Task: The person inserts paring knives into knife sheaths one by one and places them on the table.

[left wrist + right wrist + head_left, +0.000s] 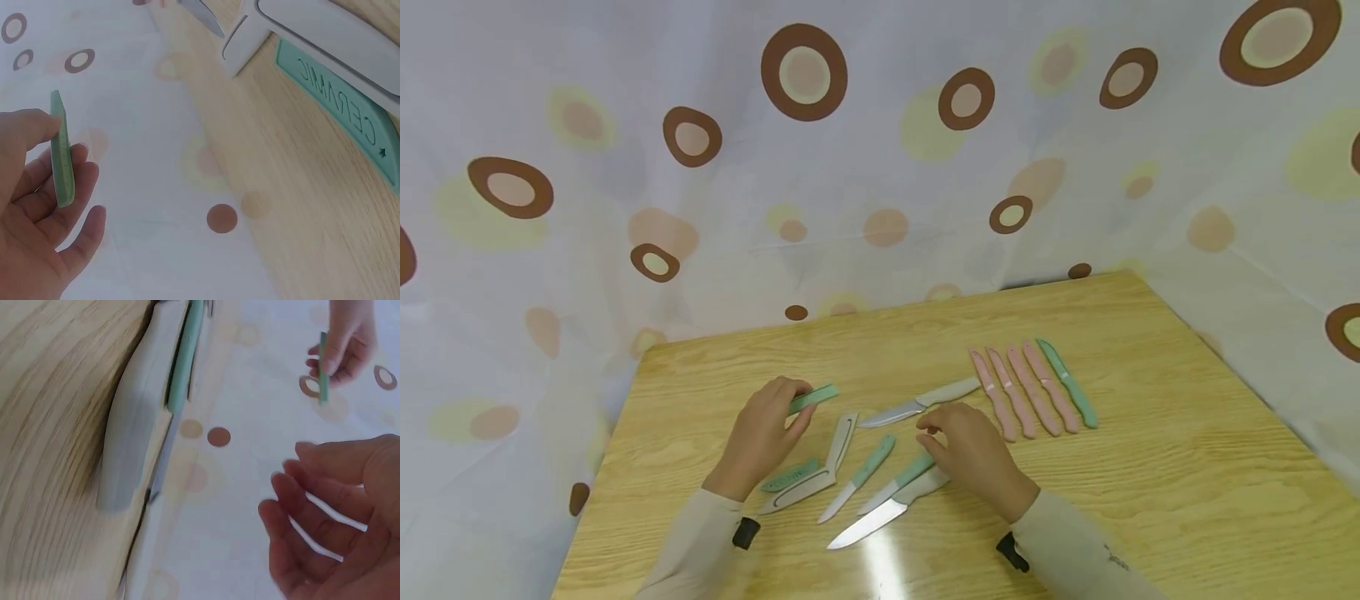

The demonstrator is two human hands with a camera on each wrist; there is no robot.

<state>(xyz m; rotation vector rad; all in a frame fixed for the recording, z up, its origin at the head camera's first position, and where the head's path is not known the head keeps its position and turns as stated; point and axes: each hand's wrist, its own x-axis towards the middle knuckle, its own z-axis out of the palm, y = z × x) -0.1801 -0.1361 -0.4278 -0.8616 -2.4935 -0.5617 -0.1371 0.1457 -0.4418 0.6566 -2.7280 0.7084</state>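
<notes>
My left hand (762, 437) pinches a slim green blade sheath (62, 156) between thumb and fingers, held above the table. Beneath that hand lie two cream sheaths (841, 442) touching at an angle, beside a green sheath (340, 103) embossed "CERAMIC". My right hand (973, 454), fingers loosely curved, hovers over the knife handles with nothing in its grasp. Near it lie a large knife with a pale handle (134, 419) and a green-handled knife (185, 369). Another green-handled knife (874, 460) is to their left, and a pale-handled knife (917, 402) lies behind.
To the right, several pink knives (1021, 392) lie side by side in a slanted row, with a green knife (1067, 383) at its right end. All rest on a wooden table (1150, 467). A patterned cloth (865, 167) hangs behind and at both sides.
</notes>
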